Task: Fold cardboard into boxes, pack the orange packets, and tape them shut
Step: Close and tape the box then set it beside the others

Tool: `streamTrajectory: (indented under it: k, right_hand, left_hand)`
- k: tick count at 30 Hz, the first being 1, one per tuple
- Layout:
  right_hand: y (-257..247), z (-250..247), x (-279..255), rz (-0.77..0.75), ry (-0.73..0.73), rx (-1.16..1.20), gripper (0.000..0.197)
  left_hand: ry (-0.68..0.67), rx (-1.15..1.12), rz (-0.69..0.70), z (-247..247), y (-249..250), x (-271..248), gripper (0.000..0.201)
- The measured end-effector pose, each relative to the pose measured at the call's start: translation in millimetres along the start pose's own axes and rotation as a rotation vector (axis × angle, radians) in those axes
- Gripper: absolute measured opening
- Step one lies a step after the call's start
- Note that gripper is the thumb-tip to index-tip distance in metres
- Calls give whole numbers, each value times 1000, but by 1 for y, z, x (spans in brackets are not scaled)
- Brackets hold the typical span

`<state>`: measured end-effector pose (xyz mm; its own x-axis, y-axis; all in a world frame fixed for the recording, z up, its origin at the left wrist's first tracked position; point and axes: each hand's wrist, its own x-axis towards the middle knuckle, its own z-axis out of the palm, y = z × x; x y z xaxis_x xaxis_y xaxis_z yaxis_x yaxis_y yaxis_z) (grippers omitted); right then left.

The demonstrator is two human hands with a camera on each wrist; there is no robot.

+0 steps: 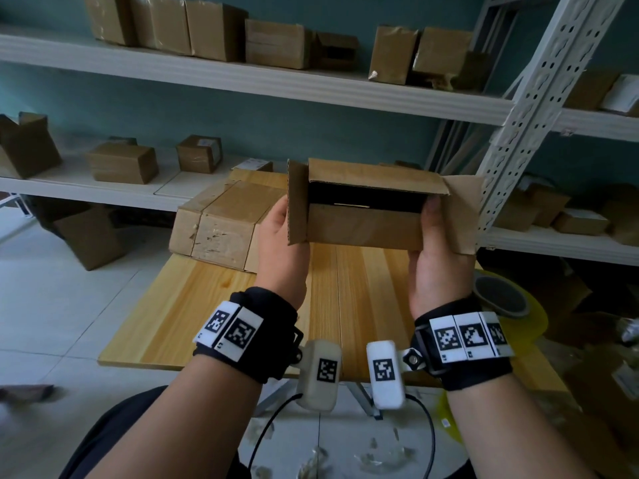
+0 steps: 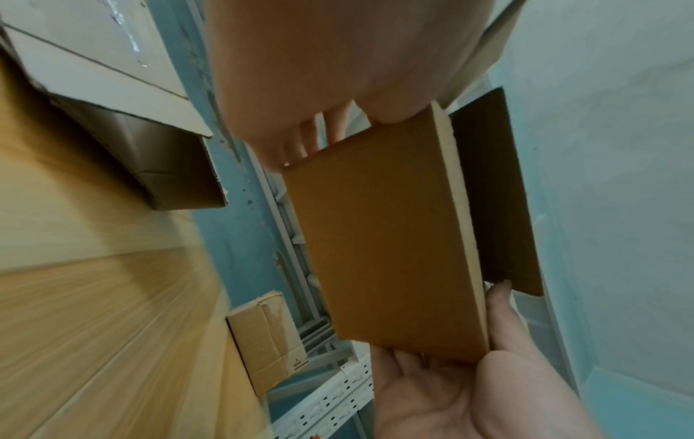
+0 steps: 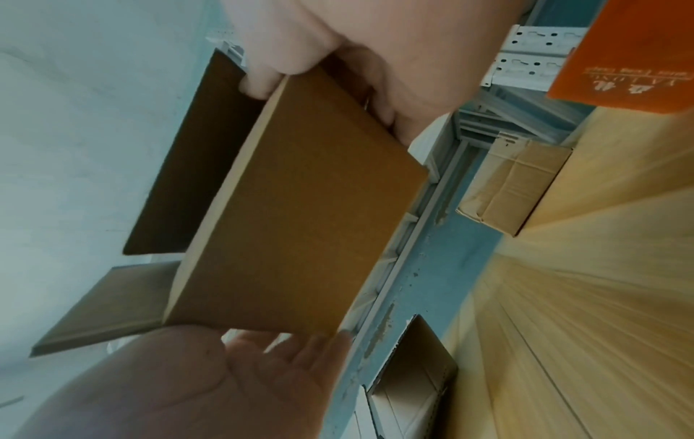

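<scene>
I hold a brown cardboard box up in the air over the wooden table. My left hand grips its left end, thumb on the front and fingers behind. At the right end my right hand grips likewise, its thumb at the dark gap between the two long flaps. Both short side flaps stick outward. The left wrist view shows the box between my left hand and my right hand. An orange packet with printed lettering shows only in the right wrist view, beyond the box.
A stack of cardboard boxes lies at the table's back left. A tape roll sits by the right edge. White shelves behind carry several boxes, and a perforated metal upright leans at the right.
</scene>
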<state>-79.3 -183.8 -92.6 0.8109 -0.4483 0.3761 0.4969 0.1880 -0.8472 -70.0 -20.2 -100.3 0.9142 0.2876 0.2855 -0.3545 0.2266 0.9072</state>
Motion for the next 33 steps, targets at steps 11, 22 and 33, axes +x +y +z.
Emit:
streamTrajectory:
  k: [11, 22, 33]
  right_hand:
    - [-6, -4, 3, 154, -51, 42, 47]
    - [-8, -7, 12, 129, 100, 55, 66]
    - [-15, -12, 14, 408, -19, 165, 55]
  left_hand:
    - [49, -39, 11, 8, -5, -16, 25]
    - [-118, -247, -258, 7, 9, -11, 31]
    - [-415, -519, -450, 10, 10, -19, 69]
